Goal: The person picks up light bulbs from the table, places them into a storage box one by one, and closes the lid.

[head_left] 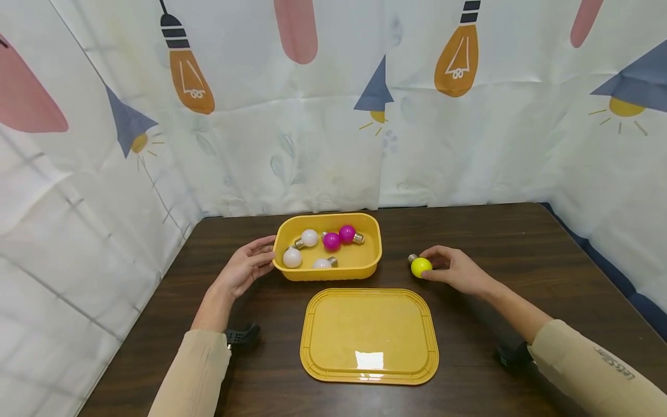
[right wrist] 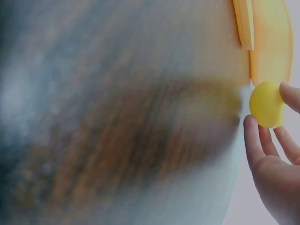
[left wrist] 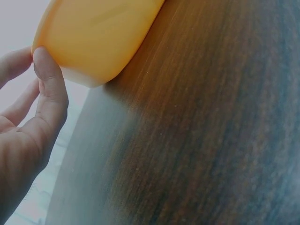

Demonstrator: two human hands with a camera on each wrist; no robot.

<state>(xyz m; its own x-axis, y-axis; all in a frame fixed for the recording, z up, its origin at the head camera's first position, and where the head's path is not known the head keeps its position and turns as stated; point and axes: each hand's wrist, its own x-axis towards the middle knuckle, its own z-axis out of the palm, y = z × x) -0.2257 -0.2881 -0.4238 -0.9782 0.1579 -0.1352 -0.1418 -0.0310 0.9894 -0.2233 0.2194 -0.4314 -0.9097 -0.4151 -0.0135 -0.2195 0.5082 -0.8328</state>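
Note:
On the right of the head view, my right hand (head_left: 458,271) pinches a yellow light bulb (head_left: 421,267) between thumb and fingers. Its metal screw base points up and left. The right wrist view shows the yellow globe between the fingertips, its base hidden. My left hand (head_left: 247,267) is at the left end of a yellow plastic box (head_left: 327,273), fingertips touching its rim and outer wall. Inside the box lie several bulbs: white ones, such as a white bulb (head_left: 309,237), and two magenta ones, including a magenta bulb (head_left: 347,234).
A flat yellow lid (head_left: 370,330) lies on the dark wooden table (head_left: 260,382) in front of the box. A patterned curtain (head_left: 323,145) hangs behind the table and along both sides. Black wrist devices, such as a dark strap (head_left: 242,336), sit at both wrists.

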